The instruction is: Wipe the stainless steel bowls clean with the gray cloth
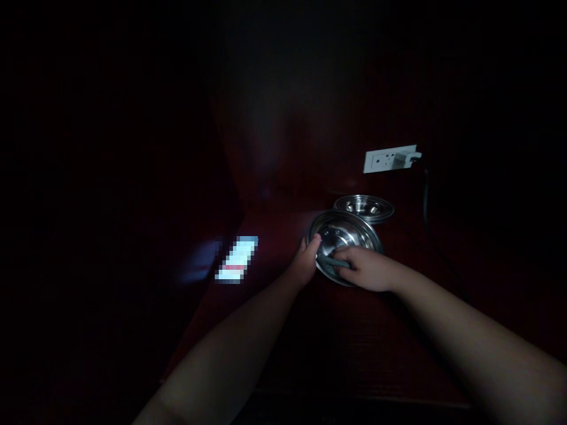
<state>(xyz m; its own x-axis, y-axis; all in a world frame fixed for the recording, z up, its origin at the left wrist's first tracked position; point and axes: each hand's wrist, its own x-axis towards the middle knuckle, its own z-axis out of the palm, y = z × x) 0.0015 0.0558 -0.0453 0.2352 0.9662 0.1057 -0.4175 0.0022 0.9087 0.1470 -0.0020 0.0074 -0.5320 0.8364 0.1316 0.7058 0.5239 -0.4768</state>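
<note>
The scene is very dark. A shiny steel bowl (348, 233) sits on a dark reddish wooden surface (354, 342). My left hand (305, 262) grips the bowl's left rim, thumb over the edge. My right hand (365, 268) is closed on a small dark grey cloth or pad (330, 260) pressed against the bowl's near inner side. A second steel bowl (364, 207) stands just behind the first, touching or almost touching it.
A white wall socket strip (390, 159) with a white plug and a dark cable (426, 195) hanging down is behind the bowls at right. A lit, blurred screen (237, 258) lies on the surface to the left. Everything else is in darkness.
</note>
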